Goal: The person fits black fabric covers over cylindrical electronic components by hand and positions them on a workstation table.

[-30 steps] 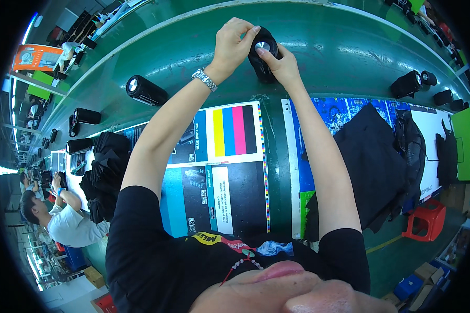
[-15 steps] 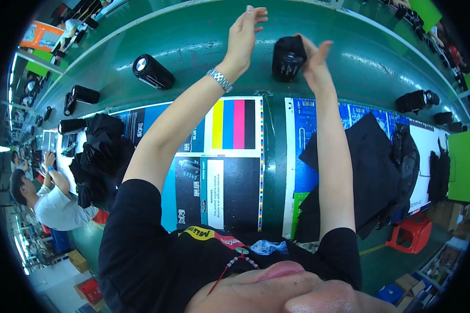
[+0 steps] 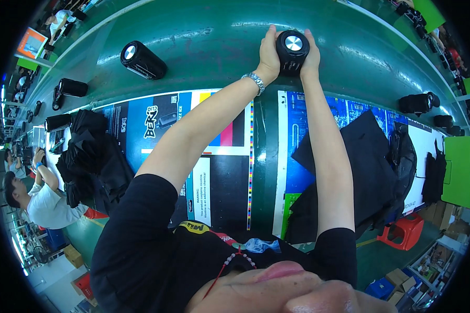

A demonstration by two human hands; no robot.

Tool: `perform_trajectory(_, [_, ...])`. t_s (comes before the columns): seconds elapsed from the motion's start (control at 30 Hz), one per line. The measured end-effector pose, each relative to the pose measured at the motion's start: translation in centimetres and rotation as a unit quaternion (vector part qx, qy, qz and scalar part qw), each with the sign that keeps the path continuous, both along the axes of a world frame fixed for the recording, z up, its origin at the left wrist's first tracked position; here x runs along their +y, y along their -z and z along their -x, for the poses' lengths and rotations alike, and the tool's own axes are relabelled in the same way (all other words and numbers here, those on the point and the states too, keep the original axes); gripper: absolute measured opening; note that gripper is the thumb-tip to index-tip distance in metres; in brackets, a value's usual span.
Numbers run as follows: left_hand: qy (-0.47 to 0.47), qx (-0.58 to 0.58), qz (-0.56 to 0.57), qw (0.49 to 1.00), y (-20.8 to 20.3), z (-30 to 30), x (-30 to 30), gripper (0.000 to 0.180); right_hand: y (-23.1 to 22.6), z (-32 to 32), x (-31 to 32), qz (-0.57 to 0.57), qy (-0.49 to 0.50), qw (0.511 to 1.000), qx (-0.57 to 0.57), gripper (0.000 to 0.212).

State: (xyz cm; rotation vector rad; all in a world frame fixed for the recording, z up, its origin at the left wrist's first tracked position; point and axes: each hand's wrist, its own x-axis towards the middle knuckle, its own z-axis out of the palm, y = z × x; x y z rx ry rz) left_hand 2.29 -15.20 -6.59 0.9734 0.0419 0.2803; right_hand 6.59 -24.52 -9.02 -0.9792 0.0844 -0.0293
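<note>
Between my two hands is a black cylindrical speaker (image 3: 292,58) with a shiny silver disc on its end. It is over the green work surface (image 3: 203,62), at the top centre. My left hand (image 3: 268,58), below a metal watch, presses against the speaker's left side. On the opposite side, my right hand (image 3: 310,60) has its palm and fingers against it. The undersides of the fingers are partly hidden. A similar black speaker (image 3: 145,61) lies tilted to the left, apart from my hands.
Black fabric pieces are heaped at left (image 3: 91,151) and right (image 3: 355,161) on printed sheets (image 3: 227,193). More black speakers stand at far left (image 3: 72,87) and right (image 3: 415,103). A red stool (image 3: 402,232) is at lower right. Another person (image 3: 49,201) works at left.
My left hand, open in the air before, has come right and down onto the speaker. The silver disc, hidden earlier, now shows. The other speaker has shifted slightly left and up in view.
</note>
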Motion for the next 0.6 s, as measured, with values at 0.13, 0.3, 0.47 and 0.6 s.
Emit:
perform_trajectory(0.13, [-0.068,0.019,-0.037,0.997,1.4,-1.3,-0.6,0.063,0.8,-1.0,-0.7,0.16,0.101,0.98,-0.063,0.039])
perform_trajectory(0.3, [-0.13,0.078,-0.149,0.977,1.1,-0.7,0.6,0.065,1.4,0.0,0.1,0.467,0.229,0.834,-0.186,0.033])
perform_trajectory(0.47, [-0.056,0.046,-0.322,0.944,-1.8,6.0,4.5,0.04,-0.1,1.2,-3.6,0.149,0.115,0.975,0.118,0.039])
perform_trajectory(0.6, [-0.039,-0.026,-0.483,0.875,-5.6,17.7,16.5,0.041,1.2,0.9,-9.6,0.208,0.149,0.966,0.029,0.046])
